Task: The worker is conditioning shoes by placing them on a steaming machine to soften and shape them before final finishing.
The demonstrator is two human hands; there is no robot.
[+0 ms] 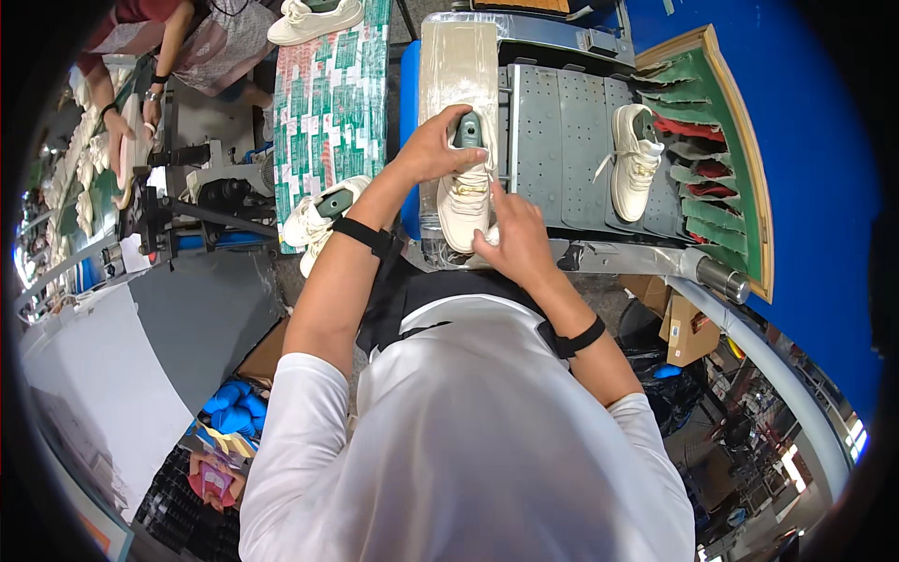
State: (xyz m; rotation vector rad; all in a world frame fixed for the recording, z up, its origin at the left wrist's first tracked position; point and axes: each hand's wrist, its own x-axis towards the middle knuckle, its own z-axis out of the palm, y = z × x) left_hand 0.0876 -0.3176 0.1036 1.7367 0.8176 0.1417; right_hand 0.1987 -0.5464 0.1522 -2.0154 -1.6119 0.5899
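A cream lace-up sneaker (464, 214) with a grey-green last (471, 129) in it stands toe toward me on a narrow, film-wrapped ledge (459, 61). My left hand (438, 150) grips it around the collar, with the thumb across the tongue and the fingers on the far left side. My right hand (518, 239) is at its right side, index finger stretched along the upper near the laces. The thumb is near the toe, where a small whitish bit shows between thumb and fingers; I cannot make out what it is.
A similar sneaker (637, 164) sits on the grey plated conveyor (562, 140), which leads toward a frame with hanging green and red strips (712, 159). More sneakers (323, 211) rest on a green-and-white wrapped board (328, 103) at left. Another person's hands (131, 131) work at far left.
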